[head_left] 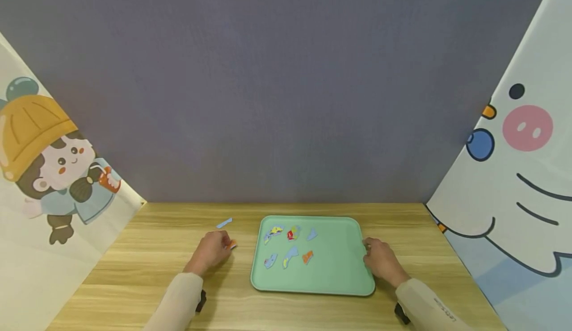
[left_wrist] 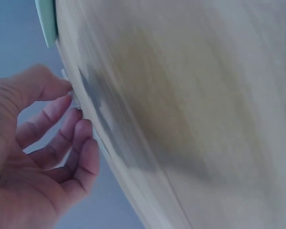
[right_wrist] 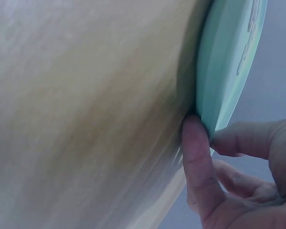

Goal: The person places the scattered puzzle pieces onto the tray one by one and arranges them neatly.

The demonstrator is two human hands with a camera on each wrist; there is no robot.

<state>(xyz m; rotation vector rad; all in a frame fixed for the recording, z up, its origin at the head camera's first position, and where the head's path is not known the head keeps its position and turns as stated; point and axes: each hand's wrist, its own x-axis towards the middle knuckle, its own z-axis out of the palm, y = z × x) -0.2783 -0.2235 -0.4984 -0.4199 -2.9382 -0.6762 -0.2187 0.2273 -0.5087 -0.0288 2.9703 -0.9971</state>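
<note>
On the table, my left hand (head_left: 212,251) pinches a small flat orange jigsaw piece (head_left: 231,244) between thumb and fingertips. In the left wrist view that piece is seen nearly edge-on and is mostly hidden by the fingers (left_wrist: 72,114). A light green tray (head_left: 339,256) lies to the right of this hand. My right hand (head_left: 382,259) holds the tray's right edge, its thumb at the rim and a finger against the outer side, as the right wrist view shows. Several jigsaw pieces lie apart on the left half of the tray, among them an orange piece (head_left: 308,257) and a red-and-yellow piece (head_left: 292,232).
A narrow blue piece (head_left: 224,223) lies on the wooden table (head_left: 170,231) beyond my left hand. A grey partition (head_left: 286,98) rises at the table's back edge. Printed cartoon panels stand on the left and right sides.
</note>
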